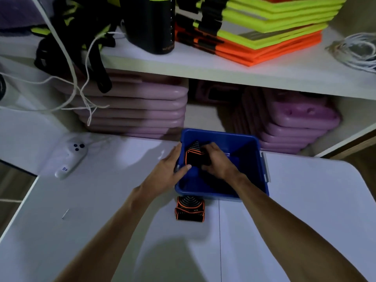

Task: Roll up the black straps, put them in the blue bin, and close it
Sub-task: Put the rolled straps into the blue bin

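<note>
White shelving (pixel 234 72) fills the far side, its upper board carrying stacked yellow and orange pads (pixel 270 27) and a dark bottle (pixel 151 23), its lower bay packed with purple slabs (pixel 142 106); near it spreads a white table (pixel 305 200), whose left edge runs diagonally toward the near corner and whose far right corner is rounded; wide bare surface lies to the right of the blue bin (pixel 250 157) and on the near left. That bin stands open at the table's middle, a grey latch on its right wall; its near rim sits just beside a second rolled strap (pixel 189 208), which lies on the table, black with orange edging and grey ribbing. Inside the bin, toward its left wall, the rolled strap (pixel 195 154) shows the same black, orange-trimmed look; the right hand (pixel 218 159) curls round it from the right, gripping it; the left hand (pixel 173 165) rests with straight fingers over the bin's left rim, thumb touching the roll. Far left lies a white remote (pixel 70 159); a small pin (pixel 65 213) sits near the left edge.
</note>
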A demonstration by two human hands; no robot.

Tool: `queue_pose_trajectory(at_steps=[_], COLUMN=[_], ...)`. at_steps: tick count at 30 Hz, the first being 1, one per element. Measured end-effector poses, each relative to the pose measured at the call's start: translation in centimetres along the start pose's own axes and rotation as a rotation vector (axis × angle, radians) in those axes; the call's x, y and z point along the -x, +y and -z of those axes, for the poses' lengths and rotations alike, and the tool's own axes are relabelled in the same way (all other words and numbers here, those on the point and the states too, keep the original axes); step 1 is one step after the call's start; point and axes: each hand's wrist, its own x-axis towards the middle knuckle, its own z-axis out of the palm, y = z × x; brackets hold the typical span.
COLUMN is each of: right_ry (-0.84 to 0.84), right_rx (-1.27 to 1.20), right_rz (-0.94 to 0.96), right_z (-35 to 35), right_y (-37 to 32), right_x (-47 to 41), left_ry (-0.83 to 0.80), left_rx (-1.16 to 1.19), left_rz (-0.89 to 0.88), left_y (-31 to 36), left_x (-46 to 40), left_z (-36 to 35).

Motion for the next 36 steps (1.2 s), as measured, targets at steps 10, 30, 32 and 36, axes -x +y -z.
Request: queue_pose_trajectory(at_steps=[10,30,32,36], right_ry=[0.059,0.092,0.142,0.168], right_rx=[0.021,-0.112,-0.130,-0.190], right_rz=[-0.030,0.006,-0.017,0.015], right_z=[-0.7,-10.1,-10.7,-9.9], right_y=[-0.3,-0.6,-0.9,-1.1], right_x=[0.4,17.4,17.0,17.9], left_ry=[0.006,0.045,0.036,0.039], left_rx=[0.066,-0.231,-0.235,-0.213], left_rz=[-0.036,-0.058,-0.074,-0.123], left_y=[1.8,-2.5,-2.3,-1.3], left_x=[0.8,12.1,12.2,13.6], left_z=[0.7,-7.5,-7.5,-7.0])
